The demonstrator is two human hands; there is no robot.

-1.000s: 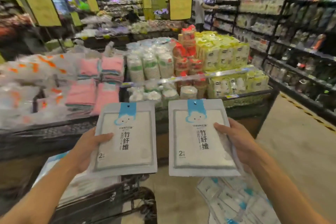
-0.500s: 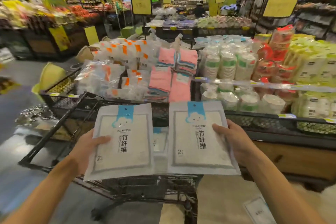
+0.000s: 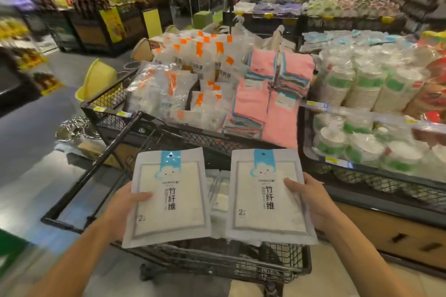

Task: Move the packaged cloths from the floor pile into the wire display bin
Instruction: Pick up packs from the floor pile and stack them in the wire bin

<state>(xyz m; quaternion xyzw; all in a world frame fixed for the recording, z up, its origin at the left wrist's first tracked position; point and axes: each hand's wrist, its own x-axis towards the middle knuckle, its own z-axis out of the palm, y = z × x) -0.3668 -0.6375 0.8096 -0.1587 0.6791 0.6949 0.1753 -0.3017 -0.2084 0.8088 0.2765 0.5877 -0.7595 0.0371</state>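
Observation:
I hold two flat grey-white cloth packs with blue cloud labels, side by side above a black wire display bin. My left hand grips the left pack at its left edge, thumb on the front. My right hand grips the right pack at its right edge in the same way. In the gap between the two packs, more white packs lie inside the bin. The floor pile is out of view.
Behind the bin stands a larger black mesh display with clear orange-tagged packs and pink towels. Stacked paper cups and bowls fill the display at the right. A yellow basket sits on the aisle floor at the left.
My view has swung left, from the cup display and floor pile to the wire bin. Both hands kept their packs and now hold them over the bin.

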